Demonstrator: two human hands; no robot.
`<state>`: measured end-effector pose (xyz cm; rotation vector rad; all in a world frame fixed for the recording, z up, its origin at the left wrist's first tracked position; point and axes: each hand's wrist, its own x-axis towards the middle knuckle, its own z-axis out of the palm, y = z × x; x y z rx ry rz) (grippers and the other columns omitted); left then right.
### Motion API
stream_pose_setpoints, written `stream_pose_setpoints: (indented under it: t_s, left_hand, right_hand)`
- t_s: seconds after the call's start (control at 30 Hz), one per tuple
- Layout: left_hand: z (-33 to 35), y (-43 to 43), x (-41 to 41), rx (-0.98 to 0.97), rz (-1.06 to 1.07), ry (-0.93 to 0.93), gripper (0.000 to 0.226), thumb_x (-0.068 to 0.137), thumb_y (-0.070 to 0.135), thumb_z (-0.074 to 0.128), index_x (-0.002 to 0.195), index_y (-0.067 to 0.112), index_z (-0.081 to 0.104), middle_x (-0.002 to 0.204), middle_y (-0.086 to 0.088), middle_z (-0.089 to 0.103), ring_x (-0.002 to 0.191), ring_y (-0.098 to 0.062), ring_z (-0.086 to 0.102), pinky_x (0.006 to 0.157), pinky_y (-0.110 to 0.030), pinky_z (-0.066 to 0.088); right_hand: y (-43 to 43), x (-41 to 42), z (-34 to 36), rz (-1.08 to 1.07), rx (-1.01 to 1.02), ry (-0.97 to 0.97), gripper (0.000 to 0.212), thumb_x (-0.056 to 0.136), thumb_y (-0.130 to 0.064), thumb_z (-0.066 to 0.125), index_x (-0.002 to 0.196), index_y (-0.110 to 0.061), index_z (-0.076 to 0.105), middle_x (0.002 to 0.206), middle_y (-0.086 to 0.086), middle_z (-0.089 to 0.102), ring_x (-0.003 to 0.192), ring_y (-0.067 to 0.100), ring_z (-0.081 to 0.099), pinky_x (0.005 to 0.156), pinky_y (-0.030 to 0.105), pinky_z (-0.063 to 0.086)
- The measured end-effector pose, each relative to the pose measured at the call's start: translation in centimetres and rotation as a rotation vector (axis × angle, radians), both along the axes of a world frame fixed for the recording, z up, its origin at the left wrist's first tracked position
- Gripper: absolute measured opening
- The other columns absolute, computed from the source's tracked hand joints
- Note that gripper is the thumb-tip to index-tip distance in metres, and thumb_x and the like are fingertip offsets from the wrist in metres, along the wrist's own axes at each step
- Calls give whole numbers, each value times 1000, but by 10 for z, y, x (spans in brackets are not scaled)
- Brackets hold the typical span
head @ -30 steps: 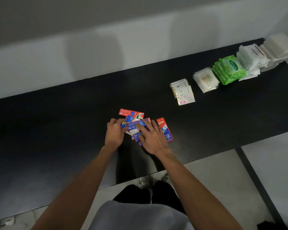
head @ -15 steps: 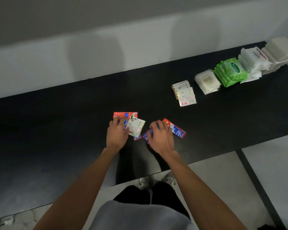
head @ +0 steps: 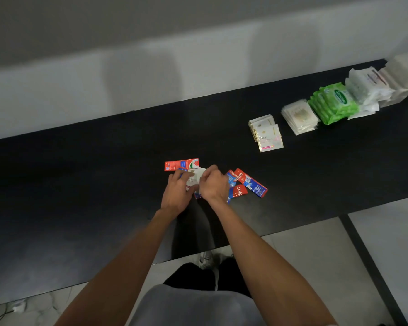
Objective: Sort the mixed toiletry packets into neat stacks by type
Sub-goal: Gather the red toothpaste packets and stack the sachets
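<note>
Clearly, far red packet (head: 181, 164) lies left-right.

We look down at a long black table (head: 80, 175) set against a pale wall. Our left hand (head: 178, 192) and right hand (head: 213, 185) meet over a small white sachet (head: 197, 176), fingers of both touching it — whether either hand truly grips it we cannot tell. Just behind lies a red toothpaste sachet (head: 181, 164), flat on the table. To the right of our right hand, red-and-blue Colgate sachets (head: 251, 182) lie fanned, overlapping. Farther right runs a row of sorted piles — white-and-gold Dove sachets (head: 266, 132), clear-wrapped square packets (head: 299, 116), green wipe packs (head: 333, 102), then white packets (head: 365, 88) at the far end.
</note>
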<state>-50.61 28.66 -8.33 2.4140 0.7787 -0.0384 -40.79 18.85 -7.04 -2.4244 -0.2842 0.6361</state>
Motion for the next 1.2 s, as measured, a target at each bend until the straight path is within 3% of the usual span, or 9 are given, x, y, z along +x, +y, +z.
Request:
stream_pose_setpoints:
  t_s: [0.1, 0.2, 0.33, 0.53, 0.67, 0.87, 0.97, 1.03, 1.2]
  left_hand:
    - [2, -1, 3, -16, 32, -3, 47, 102, 30, 67, 146, 19, 56, 150, -3, 50, 138, -22, 46, 108, -43, 48]
    - [3, -2, 6, 3, 27, 36, 48, 101, 25, 69, 146, 16, 57, 150, -4, 51, 139, -24, 45, 110, -41, 45]
    - [2, -4, 7, 9, 23, 51, 50, 96, 22, 75, 143, 14, 60, 147, -5, 52, 135, -25, 47, 110, -38, 43]
    - [4, -13, 18, 10, 91, 40, 39, 101, 31, 68, 137, 17, 63, 144, -6, 55, 134, -26, 50, 107, -45, 47]
    - [6, -24, 37, 82, 182, -36, 23, 104, 35, 61, 115, 17, 70, 121, -5, 65, 114, -25, 60, 95, -47, 54]
    - [22, -51, 106, -261, 326, -144, 32, 102, 25, 68, 130, 9, 67, 110, -7, 75, 97, -17, 70, 91, -32, 55]
    - [23, -67, 150, -408, 307, -139, 35, 101, 26, 70, 134, 13, 66, 112, -5, 76, 98, -14, 72, 95, -33, 57]
    - [23, -80, 176, -450, 285, -118, 35, 101, 24, 70, 134, 15, 66, 114, -4, 75, 101, -14, 72, 95, -35, 59]
    - [15, -110, 224, -475, 290, -141, 19, 99, 13, 72, 116, 7, 70, 96, -11, 76, 78, -15, 71, 67, -20, 61]
  right_hand:
    - [-5, 0, 6, -72, 45, 28, 22, 101, -22, 69, 115, -19, 53, 114, 7, 66, 108, 26, 67, 80, 43, 63]
    - [-6, 2, 5, -5, -117, -45, 41, 100, -33, 71, 131, -11, 54, 127, 14, 64, 117, 29, 65, 91, 43, 60]
    - [2, 4, 6, -42, -134, 85, 47, 100, -32, 71, 137, -9, 52, 131, 15, 64, 120, 30, 65, 91, 44, 60]
    - [-2, 18, 13, -59, 12, 162, 31, 102, -23, 66, 130, -12, 62, 132, 12, 65, 116, 28, 66, 76, 34, 51]
    - [-31, 48, 24, 34, 117, 86, 17, 103, -20, 65, 120, -15, 66, 118, 5, 71, 101, 20, 70, 72, 29, 50]
    - [-93, 121, 29, 3, 244, 77, 9, 102, -25, 69, 111, -26, 68, 98, -11, 71, 97, 13, 70, 84, 33, 55]
    - [-121, 161, 29, -6, 291, 98, 5, 103, -23, 70, 106, -26, 69, 88, -19, 65, 85, 1, 64, 76, 17, 48]
    - [-137, 186, 27, -23, 319, 113, 5, 102, -22, 71, 107, -23, 72, 87, -17, 70, 86, 1, 67, 71, 9, 46]
    - [-164, 235, 16, -60, 316, 72, 6, 103, -20, 69, 106, -22, 73, 87, -14, 73, 81, -4, 67, 62, 3, 46]
